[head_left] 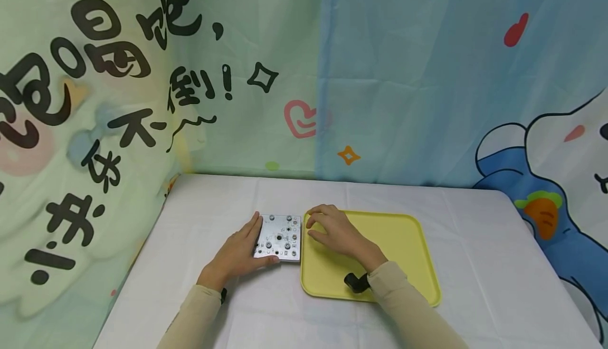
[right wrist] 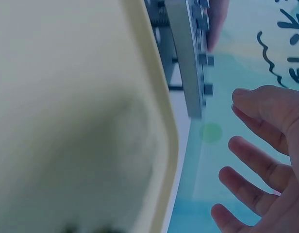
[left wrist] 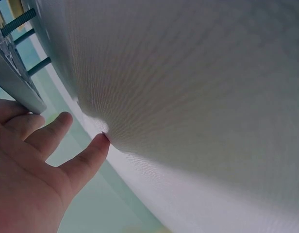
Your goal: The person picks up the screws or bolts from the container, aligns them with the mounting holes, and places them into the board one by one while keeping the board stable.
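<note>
A square silver metal plate (head_left: pixel 279 238) lies on the table, with several bolts set in its top face. In the left wrist view, threaded bolt ends (left wrist: pixel 40 65) stick out below the plate. My left hand (head_left: pixel 239 251) rests against it, straight fingers along its left side and thumb at its near edge. One fingertip touches the white cloth in the left wrist view. My right hand (head_left: pixel 339 232) hovers over the left part of a yellow tray (head_left: pixel 389 227), fingers spread and loosely bent, holding nothing. The right wrist view shows its fingers apart from the plate (right wrist: pixel 186 58).
The yellow tray's left rim stands close beside the plate. White cloth (head_left: pixel 475 264) covers the table. Printed curtains (head_left: pixel 404 74) hang behind and at the left. A black wrist camera (head_left: pixel 356 282) on the right wrist sits over the tray's near edge.
</note>
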Demonstrator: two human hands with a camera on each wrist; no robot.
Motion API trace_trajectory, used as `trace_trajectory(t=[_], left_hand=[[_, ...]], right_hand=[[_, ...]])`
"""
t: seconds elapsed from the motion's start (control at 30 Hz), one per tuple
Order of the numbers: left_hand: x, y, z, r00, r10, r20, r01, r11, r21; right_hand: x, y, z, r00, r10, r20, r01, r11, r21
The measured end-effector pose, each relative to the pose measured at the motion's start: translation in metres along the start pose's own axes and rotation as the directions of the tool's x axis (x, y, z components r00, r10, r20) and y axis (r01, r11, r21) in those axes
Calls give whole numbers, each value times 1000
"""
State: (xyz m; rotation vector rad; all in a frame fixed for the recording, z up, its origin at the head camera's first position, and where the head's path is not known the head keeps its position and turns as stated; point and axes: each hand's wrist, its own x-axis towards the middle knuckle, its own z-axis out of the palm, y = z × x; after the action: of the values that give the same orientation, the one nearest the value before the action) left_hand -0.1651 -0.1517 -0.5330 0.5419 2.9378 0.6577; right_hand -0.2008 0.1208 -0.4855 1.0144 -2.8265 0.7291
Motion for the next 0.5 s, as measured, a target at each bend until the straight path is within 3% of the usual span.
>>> trace_trajectory(t=[0.5], left_hand=[[0, 0, 0, 999, 31, -21, -31, 1000, 4]], right_hand=[[-41, 44, -23, 997, 67, -48, -66, 998, 16]])
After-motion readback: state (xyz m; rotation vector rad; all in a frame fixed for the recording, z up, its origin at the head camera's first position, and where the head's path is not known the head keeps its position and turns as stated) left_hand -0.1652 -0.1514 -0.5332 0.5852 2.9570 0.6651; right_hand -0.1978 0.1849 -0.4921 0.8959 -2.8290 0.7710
